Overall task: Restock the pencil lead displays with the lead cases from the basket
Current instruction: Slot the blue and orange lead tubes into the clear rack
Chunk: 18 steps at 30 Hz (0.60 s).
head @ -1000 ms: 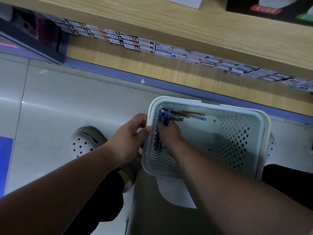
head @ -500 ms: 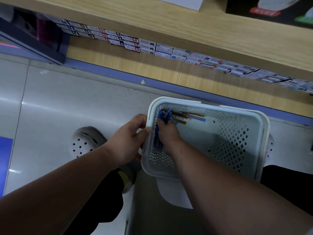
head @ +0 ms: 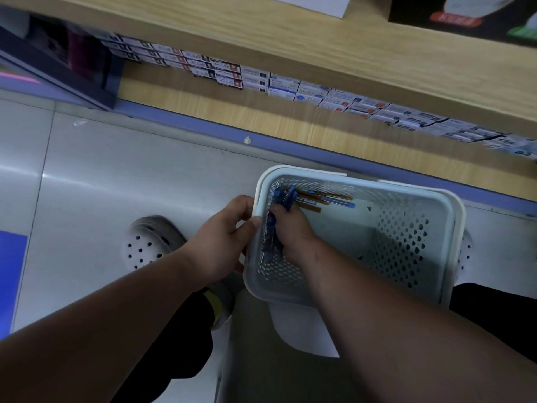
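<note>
— Where are the lead cases (head: 283, 196)?
— In the white basket (head: 305, 171), at its left end. The right hand (head: 290, 228) grips a blue bunch there.
— And the left hand (head: 220, 239)?
— Clasping the basket's left rim.

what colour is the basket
Pale greyish white, with perforated walls; the basket shows best in the head view.

Rt half of basket (head: 456, 228) gives free room; lead cases (head: 318, 198) & right hand (head: 292, 229) crowd its left wall.
</note>
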Motion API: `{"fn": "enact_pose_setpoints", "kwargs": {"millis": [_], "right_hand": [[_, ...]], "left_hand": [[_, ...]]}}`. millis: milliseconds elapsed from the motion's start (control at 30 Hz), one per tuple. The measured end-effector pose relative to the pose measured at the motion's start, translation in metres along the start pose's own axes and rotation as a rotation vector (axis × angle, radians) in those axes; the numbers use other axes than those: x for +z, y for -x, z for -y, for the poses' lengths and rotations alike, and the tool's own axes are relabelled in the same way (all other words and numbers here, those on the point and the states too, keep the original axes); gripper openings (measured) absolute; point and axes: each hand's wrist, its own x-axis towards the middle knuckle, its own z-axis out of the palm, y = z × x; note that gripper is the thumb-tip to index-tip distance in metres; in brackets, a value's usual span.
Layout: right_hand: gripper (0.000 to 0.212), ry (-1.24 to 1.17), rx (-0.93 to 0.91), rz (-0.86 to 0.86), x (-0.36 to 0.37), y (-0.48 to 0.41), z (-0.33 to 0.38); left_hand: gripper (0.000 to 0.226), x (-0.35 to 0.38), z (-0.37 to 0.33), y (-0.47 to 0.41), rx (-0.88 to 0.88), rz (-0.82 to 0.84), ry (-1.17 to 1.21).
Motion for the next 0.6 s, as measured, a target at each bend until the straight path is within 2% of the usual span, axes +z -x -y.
{"fn": "enact_pose_setpoints", "kwargs": {"millis": [133, 300, 600], "right_hand": [[0.018, -0.055, 0.021, 0.075, -0.007, 0.002, 0.001], [0.008, 0.012, -0.025, 0.144, -0.014, 0.003, -0.002], [0.016, 0.052, -0.031, 0.217, -0.021, 0.006, -0.001]], "left_hand": [[0.012, 0.0, 0.001, 0.0, 0.021, -0.015, -0.024], [0.01, 0.0, 0.0, 0.0, 0.011, -0.015, -0.02], [0.011, 0.0, -0.002, 0.001, -0.003, -0.01, -0.024]]}}
